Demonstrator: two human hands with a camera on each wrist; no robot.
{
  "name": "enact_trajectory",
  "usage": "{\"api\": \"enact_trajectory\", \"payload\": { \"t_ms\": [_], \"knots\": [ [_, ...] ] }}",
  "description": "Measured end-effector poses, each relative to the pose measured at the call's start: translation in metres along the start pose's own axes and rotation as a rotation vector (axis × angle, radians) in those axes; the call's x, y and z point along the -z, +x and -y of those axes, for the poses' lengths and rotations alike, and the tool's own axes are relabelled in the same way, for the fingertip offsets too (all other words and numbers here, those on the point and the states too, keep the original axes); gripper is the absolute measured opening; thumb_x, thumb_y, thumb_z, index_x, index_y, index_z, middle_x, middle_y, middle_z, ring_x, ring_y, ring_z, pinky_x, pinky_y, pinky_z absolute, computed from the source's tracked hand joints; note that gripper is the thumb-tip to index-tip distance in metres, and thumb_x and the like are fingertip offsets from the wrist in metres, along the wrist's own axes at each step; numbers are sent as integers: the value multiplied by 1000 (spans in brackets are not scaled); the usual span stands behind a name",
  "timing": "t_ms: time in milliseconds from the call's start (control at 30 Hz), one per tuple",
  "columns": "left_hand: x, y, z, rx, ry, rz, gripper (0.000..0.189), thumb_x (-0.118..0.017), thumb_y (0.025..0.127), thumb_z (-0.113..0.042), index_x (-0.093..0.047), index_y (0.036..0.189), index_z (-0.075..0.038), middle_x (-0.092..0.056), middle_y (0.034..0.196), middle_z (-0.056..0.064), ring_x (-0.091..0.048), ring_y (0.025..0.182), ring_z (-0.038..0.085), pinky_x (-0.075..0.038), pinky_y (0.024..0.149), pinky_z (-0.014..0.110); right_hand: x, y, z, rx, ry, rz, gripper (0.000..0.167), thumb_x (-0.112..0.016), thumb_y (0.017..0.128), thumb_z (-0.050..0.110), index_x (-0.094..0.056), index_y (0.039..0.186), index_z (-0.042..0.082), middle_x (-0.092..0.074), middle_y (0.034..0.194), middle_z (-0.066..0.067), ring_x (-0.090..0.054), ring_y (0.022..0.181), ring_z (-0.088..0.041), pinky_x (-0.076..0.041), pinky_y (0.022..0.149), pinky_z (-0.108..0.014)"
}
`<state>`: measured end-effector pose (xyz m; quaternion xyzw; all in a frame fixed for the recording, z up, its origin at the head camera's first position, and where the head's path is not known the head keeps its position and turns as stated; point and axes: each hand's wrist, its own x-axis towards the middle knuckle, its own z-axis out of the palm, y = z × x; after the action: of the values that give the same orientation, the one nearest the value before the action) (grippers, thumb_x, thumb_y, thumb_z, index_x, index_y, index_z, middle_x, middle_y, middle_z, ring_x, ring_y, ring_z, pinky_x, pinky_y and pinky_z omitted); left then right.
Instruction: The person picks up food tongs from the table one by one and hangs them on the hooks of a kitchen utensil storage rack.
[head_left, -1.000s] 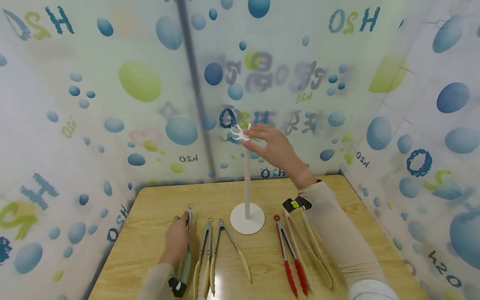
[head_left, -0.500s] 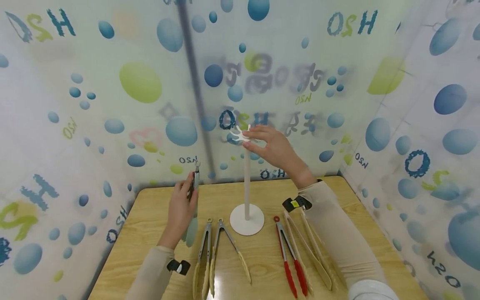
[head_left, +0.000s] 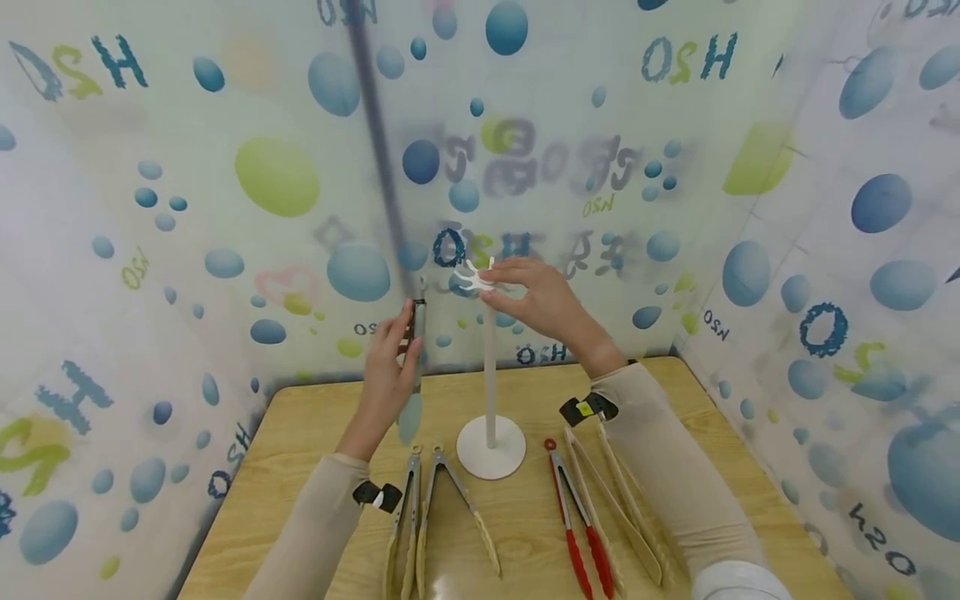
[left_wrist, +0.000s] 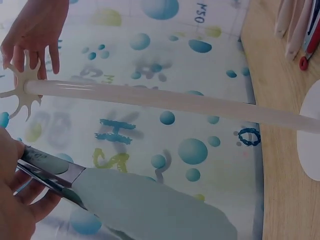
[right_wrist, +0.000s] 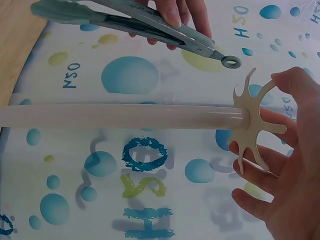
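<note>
My left hand holds mint-green-tipped tongs upright, above the table and left of a white stand. In the right wrist view the tongs' metal hanging ring points toward the stand's head of curved hooks. The fingers of my left hand lie along the metal arms, and the green ends point down. My right hand grips the hook head from the right, thumb at one hook tip and fingers behind the others. The hooks hold nothing.
Two pairs of cream-tipped tongs lie in front of the stand's round base. Red-tipped tongs and beige tongs lie at the right, partly under my right forearm. A patterned curtain surrounds the wooden table.
My left hand has lifted the green tongs off the table and carried them up and right, toward the hook head. My right hand has stayed at the hooks.
</note>
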<state>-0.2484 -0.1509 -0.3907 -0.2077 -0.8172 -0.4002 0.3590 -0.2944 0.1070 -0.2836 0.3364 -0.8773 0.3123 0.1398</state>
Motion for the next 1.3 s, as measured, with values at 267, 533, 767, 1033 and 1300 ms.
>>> {"api": "enact_trajectory", "payload": {
  "t_ms": [267,533,767,1033,1300],
  "knots": [
    [-8,10,-6,-48,-74,28,56,-52,101,-5,-34,155,-11,-51,127,26,-59,112,35,-59,85,46,-2,1,-7,1,121,22,40,-64,95,40,-65,133,27,-53,148,-7,-41,143,-26,-37,114,-55],
    [-10,11,-10,-63,-114,52,55,-52,101,-5,-36,154,-11,-50,130,24,-61,108,35,-58,87,47,3,1,-9,33,186,41,37,-66,95,32,-67,131,24,-56,146,-3,-41,144,-22,-36,117,-52],
    [-13,11,-11,-86,-100,88,56,-52,101,-4,-36,154,-10,-51,130,24,-61,106,33,-58,86,45,2,1,-12,37,219,55,36,-66,95,31,-66,131,24,-56,147,-1,-39,146,-21,-34,118,-52],
    [-21,8,-8,-74,-96,117,54,-53,100,-4,-38,152,-6,-53,126,24,-63,105,34,-59,84,47,2,1,-12,29,234,66,36,-65,96,32,-65,132,25,-54,148,-2,-37,147,-20,-32,119,-53],
    [-32,8,-7,-22,-118,149,59,-55,100,-8,-33,155,-9,-52,130,22,-62,109,36,-58,88,49,2,2,-13,27,250,54,36,-64,97,30,-66,132,24,-53,149,-5,-36,148,-20,-30,120,-54]
  ]
}}
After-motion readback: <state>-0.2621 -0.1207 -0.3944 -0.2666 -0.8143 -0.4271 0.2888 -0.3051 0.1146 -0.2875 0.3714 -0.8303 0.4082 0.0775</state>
